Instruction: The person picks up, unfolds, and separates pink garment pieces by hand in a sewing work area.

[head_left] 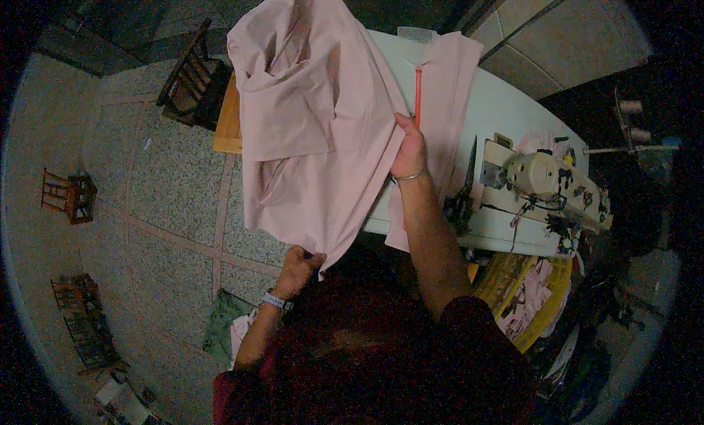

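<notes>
Pink cloth (315,128) spreads across the middle of the view, held up by both hands above the floor (183,179) and over the near-left end of the white table (517,110). Farthest left, a small wooden chair (81,194) stands well apart, with a darker chair (194,88) closer to the cloth. The left hand (296,269) has thumb and fingers pinched together on the cloth's lower corner. Should that pinch loosen, the corner could drop toward the floor. In the middle, the cloth sags in deep folds, which could crease or tuck under if the edge is pulled unevenly. The right hand (411,148) clamps the right edge, thumb on top; its other fingers are mostly hidden behind. Beside it, a red strip (419,95) lies by a second pink piece (447,80) on the table; a sideways sweep of the forearm could drag that piece out of place. Farther right, the sewing machine (543,174) might catch loose cloth swung across it, and below sits a yellow basket (506,271) with pink scraps (532,297).
</notes>
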`<state>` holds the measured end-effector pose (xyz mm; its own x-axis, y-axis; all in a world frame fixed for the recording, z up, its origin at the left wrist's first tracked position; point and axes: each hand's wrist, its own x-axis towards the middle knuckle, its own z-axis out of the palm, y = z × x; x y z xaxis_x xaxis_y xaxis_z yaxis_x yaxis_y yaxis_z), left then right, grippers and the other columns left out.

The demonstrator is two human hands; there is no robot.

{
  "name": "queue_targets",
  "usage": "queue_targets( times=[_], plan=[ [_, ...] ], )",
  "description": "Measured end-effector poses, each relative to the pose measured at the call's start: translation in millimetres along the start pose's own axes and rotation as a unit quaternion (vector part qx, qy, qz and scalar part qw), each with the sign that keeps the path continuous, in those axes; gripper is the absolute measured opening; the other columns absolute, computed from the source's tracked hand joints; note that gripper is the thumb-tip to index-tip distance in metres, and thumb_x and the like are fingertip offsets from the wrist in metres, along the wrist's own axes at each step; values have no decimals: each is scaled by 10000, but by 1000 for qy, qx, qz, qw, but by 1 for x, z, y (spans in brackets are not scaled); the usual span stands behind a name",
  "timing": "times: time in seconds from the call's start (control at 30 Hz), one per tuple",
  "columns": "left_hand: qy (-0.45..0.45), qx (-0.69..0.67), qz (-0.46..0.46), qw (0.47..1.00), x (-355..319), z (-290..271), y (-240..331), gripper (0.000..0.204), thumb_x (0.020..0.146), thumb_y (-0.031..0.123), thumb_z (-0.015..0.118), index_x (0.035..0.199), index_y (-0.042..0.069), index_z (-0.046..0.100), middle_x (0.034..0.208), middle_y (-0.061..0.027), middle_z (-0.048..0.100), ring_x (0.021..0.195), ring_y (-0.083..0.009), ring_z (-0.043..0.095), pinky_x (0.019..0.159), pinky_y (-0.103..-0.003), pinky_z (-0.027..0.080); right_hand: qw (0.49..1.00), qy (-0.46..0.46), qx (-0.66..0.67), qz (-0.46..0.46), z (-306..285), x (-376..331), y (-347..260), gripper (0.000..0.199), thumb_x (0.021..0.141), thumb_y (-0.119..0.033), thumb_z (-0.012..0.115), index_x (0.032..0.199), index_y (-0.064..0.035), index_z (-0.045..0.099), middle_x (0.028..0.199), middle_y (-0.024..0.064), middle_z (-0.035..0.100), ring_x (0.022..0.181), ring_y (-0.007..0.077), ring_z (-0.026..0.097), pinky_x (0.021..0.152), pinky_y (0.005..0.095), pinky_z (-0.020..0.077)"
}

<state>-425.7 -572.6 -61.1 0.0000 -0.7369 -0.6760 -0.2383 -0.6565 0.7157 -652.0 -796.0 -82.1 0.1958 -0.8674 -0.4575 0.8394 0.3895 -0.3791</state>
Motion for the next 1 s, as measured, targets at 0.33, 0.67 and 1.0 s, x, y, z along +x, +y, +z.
queue_targets(
  times=[0.33, 0.67, 1.0],
  plan=[
    [9, -1, 28, 1000, 15, -1, -33, 201, 807, 140, 689, 713, -25, 622, 645, -32, 604, 581, -114, 519, 539, -286, 410, 999, 26, -36, -14, -19, 9, 1, 462, 909, -248, 471, 1270, 40, 476, 1281, 177, 539, 1178, 325, 513, 1045, 440, 380],
    [3, -301, -44, 952, 19, -3, -54, 273, 853, 139, 669, 1076, 37, 550, 955, -82, 636, 843, -185, 614, 722, -343, 515, 997, -9, -70, 3, -4, -12, -8, 505, 928, -265, 440, 1347, 15, 402, 1330, 174, 495, 1228, 341, 462, 1076, 464, 331],
    [36, -618, 88, 780, 35, -53, -42, 350, 915, 387, 585, 1130, 111, 575, 1084, -19, 601, 969, -164, 578, 845, -374, 482, 990, 31, -140, -14, 3, -33, -7, 512, 921, -273, 472, 1325, 37, 414, 1303, 168, 517, 1201, 327, 488, 1062, 438, 358]
  ],
)
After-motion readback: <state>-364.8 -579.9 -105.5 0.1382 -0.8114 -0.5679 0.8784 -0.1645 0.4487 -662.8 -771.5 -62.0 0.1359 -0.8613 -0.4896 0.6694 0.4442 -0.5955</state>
